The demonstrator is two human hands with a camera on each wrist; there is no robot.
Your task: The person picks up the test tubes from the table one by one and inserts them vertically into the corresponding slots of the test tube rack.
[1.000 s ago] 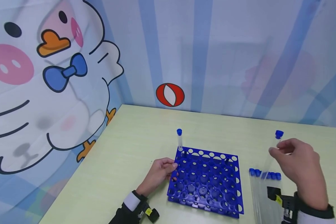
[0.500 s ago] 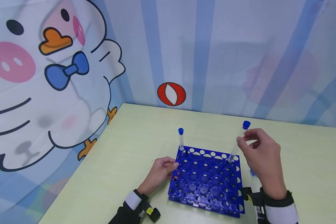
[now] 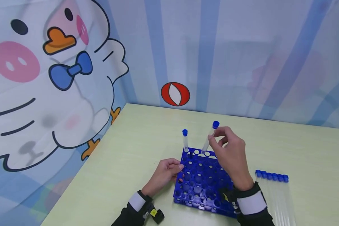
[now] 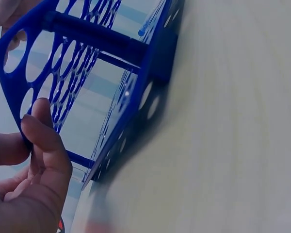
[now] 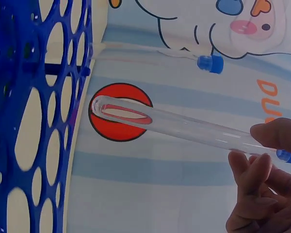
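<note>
My right hand pinches a clear test tube just below its blue cap, above the back row of a blue test tube rack. In the right wrist view this test tube slants, its rounded bottom apart from the rack. My left hand grips the rack's left edge; the left wrist view shows thumb and fingers pinching the top plate. Another capped test tube stands in the back left corner hole of the rack.
Several blue-capped test tubes lie side by side on the table right of the rack. The pale table meets a printed cloth backdrop behind. Each wrist wears a strapped camera.
My right hand has carried the test tube leftward from above the lying tubes to over the rack's back row. My left hand keeps its hold on the rack.
</note>
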